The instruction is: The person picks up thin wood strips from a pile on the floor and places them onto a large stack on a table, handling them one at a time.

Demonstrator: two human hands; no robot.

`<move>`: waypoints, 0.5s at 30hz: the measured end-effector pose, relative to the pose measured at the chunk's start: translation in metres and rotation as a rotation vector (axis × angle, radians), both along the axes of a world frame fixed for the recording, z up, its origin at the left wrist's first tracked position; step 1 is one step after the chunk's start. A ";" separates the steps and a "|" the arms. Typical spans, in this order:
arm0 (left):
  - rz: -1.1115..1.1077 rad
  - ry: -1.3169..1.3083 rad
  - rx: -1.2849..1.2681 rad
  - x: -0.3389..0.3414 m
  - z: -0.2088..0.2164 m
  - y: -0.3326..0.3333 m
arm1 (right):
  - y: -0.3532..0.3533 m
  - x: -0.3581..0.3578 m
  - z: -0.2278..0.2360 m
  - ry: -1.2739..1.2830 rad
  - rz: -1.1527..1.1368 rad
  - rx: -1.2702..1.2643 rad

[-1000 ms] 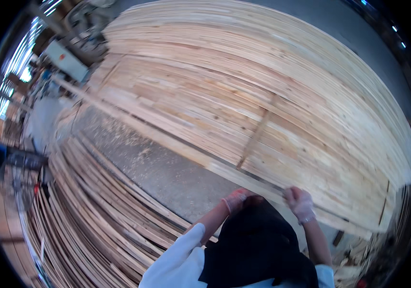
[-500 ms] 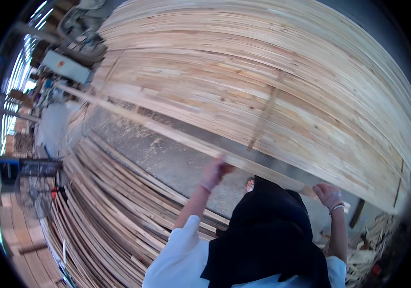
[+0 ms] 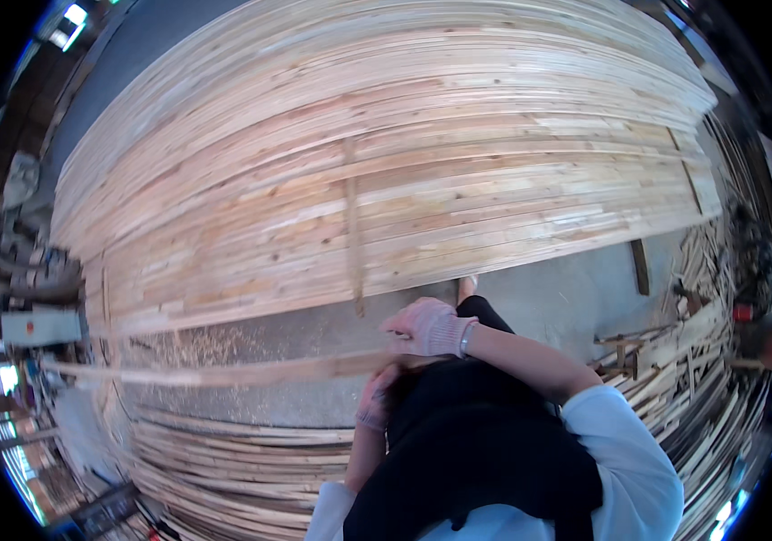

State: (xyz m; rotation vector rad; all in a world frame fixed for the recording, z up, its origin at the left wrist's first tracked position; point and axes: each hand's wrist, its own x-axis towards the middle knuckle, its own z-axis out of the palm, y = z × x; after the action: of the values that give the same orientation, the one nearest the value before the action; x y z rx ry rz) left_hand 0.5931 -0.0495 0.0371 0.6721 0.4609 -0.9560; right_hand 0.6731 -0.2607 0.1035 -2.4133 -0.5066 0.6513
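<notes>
A long, pale wooden strip (image 3: 251, 371) reaches from my body toward the left. My left hand (image 3: 373, 397), in a light glove, is closed on its near end from below, its fingers partly hidden by my dark clothing. My right hand (image 3: 433, 326), also gloved, crosses in front of me and closes over the same end just above the left hand. The strip is slightly blurred.
Beyond my hands lies a wide stack of planks (image 3: 494, 180), with an upright batten (image 3: 352, 225) against its front. Long strips (image 3: 232, 460) lie piled near left. Scrap wood (image 3: 683, 370) is heaped at right. Shavings (image 3: 214, 352) cover part of the floor.
My view has turned to the right. My right hand has moved left along the strip to near my left hand, so the hands, once wide apart, are now close together at its end.
</notes>
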 end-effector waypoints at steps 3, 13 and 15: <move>0.329 -0.103 0.174 0.006 -0.013 0.025 | -0.037 0.033 -0.019 0.091 0.124 -0.174; 1.495 0.197 0.611 0.035 -0.007 0.038 | -0.206 0.045 -0.128 0.496 -0.064 -0.245; 0.943 -0.068 0.310 0.010 -0.038 0.023 | -0.229 0.055 -0.146 0.562 -0.180 -0.184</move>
State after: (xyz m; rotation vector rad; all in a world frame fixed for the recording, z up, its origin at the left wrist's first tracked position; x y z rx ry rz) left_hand 0.6031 -0.0265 -0.0006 0.6548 0.7765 0.0322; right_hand 0.7280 -0.4893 -0.0428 -2.2588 0.0053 1.2789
